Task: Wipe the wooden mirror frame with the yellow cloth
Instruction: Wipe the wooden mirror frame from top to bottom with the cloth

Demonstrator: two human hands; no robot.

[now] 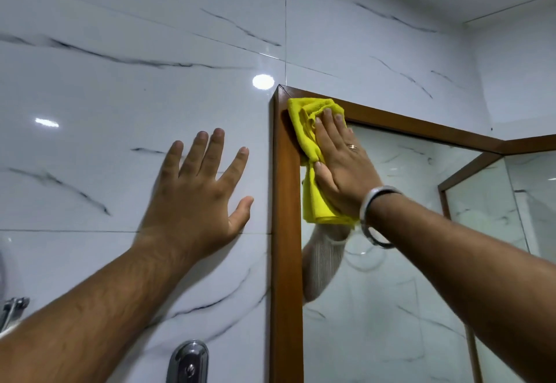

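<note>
The wooden mirror frame runs up the wall and turns right at its top left corner. My right hand presses the folded yellow cloth flat against that corner, with the cloth's upper part on the wood and its lower part hanging over the mirror glass. My left hand lies flat on the marble wall tile left of the frame, fingers spread, holding nothing. A ring and a steel bangle are on my right hand and wrist.
White marble-look tiles cover the wall. A chrome fitting sits low on the wall left of the frame, and another metal fixture shows at the left edge. The mirror reflects my arm and a second framed pane at right.
</note>
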